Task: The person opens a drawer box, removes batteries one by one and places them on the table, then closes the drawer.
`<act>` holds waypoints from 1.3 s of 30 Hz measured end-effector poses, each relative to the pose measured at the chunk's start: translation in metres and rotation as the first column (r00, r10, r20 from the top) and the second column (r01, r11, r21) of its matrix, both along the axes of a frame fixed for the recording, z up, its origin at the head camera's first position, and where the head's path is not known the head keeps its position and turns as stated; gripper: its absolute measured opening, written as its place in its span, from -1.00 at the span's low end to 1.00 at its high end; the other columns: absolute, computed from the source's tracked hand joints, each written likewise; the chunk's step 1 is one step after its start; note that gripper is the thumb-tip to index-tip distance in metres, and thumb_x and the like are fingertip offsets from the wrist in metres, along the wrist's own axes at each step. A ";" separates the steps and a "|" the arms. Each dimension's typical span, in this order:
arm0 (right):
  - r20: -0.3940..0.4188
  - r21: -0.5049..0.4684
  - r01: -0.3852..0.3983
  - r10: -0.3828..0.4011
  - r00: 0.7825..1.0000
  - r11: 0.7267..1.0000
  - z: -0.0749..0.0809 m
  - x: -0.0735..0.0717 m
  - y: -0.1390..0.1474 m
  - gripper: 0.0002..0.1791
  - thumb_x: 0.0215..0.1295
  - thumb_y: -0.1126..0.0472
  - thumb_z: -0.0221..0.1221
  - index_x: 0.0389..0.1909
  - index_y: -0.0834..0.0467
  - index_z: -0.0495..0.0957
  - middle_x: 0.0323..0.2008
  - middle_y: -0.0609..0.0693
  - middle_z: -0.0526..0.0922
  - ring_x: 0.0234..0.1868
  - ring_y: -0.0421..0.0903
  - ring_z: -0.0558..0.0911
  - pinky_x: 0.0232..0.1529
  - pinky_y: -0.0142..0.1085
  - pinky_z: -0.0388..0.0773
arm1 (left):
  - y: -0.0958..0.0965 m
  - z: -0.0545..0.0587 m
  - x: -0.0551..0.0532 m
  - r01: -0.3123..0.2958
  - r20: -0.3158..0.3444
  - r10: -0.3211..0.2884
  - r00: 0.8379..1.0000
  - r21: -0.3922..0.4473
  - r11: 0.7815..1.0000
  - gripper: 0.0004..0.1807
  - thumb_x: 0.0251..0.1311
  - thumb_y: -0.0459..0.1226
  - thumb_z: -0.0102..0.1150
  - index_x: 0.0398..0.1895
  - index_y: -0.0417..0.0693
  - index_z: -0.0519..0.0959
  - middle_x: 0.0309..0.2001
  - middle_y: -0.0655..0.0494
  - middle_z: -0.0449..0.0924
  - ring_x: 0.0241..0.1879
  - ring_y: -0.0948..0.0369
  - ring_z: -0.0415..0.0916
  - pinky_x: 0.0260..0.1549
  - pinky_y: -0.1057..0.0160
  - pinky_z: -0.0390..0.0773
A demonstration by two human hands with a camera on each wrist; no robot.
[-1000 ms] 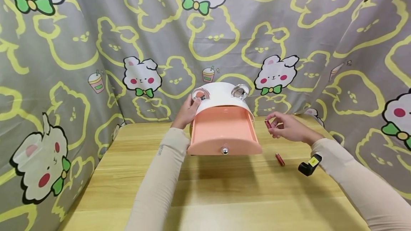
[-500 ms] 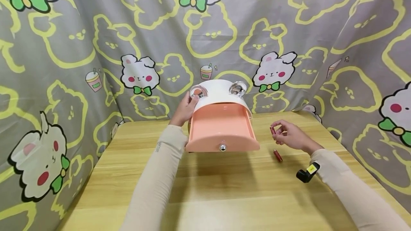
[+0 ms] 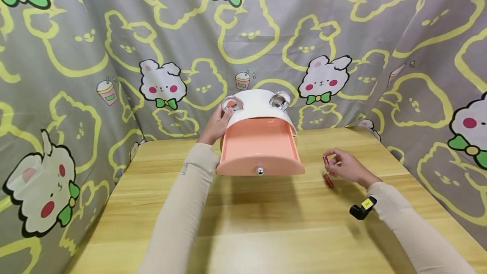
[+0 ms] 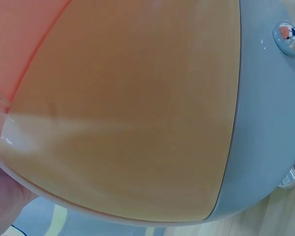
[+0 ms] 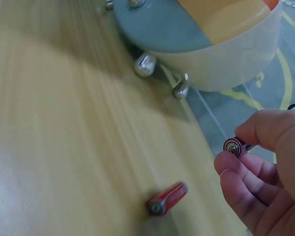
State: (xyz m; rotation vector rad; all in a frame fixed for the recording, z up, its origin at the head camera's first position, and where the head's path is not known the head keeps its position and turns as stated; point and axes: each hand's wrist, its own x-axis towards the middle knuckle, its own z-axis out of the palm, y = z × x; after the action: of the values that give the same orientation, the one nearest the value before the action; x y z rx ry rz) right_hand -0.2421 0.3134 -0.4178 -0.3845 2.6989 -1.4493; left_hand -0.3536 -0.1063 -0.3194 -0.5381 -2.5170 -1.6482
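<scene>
A white, round-topped storage box (image 3: 255, 107) with two clear ring-shaped ears stands on the table. Its peach drawer (image 3: 243, 166) is pulled out and has a silver knob (image 3: 260, 171); nothing lies inside it. My left hand (image 3: 214, 127) grips the box's left side, thumb by the left ear, its other fingers mostly hidden behind. To the right of the box, my right hand (image 3: 348, 167) pinches a small red battery (image 5: 233, 147) between thumb and fingertips, its end toward the wrist camera. A second red battery (image 5: 168, 198) lies on the wood just below that hand.
The light wooden table (image 3: 251, 231) runs back to a grey patterned curtain (image 3: 213, 33), which also hangs at both sides. A black wrist mount (image 3: 361, 209) with a yellow label sits under the right sleeve. Silver feet (image 5: 145, 65) hold up the box.
My right hand has moved right, away from the box, and closer to the lying battery, carrying the pinched one. My left hand keeps its hold on the box. The head view has shifted slightly.
</scene>
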 end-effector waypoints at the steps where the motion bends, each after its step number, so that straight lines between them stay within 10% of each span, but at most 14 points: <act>1: 0.002 0.006 0.001 -0.001 1.000 1.000 -0.002 0.000 0.001 -0.56 0.28 0.40 0.18 0.14 0.39 0.31 -0.39 0.16 0.51 -0.43 0.09 0.61 -0.42 -0.23 0.59 | 0.000 0.000 0.000 -0.002 -0.002 0.002 1.000 -0.001 1.000 -0.41 0.47 0.06 -0.20 0.46 0.09 0.13 0.34 -0.07 0.28 0.27 0.06 0.26 0.31 0.07 0.15; 39: 0.065 0.260 0.036 -0.055 0.996 0.965 -0.039 0.005 0.015 -0.68 0.22 0.35 0.21 -0.03 0.36 0.45 -0.56 0.00 0.48 -0.57 -0.10 0.50 -0.55 -0.29 0.49 | 0.000 -0.002 0.000 0.000 -0.015 0.001 1.000 0.016 1.000 -0.44 0.47 0.05 -0.19 0.43 0.05 0.17 0.31 -0.07 0.32 0.22 0.06 0.29 0.30 0.06 0.17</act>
State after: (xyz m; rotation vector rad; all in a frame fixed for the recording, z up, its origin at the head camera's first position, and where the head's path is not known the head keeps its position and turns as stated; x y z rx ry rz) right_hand -0.2368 0.3287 -0.4570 -0.2508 2.8047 -1.0755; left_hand -0.3531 -0.1060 -0.3218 -0.5459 -2.4910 -1.6565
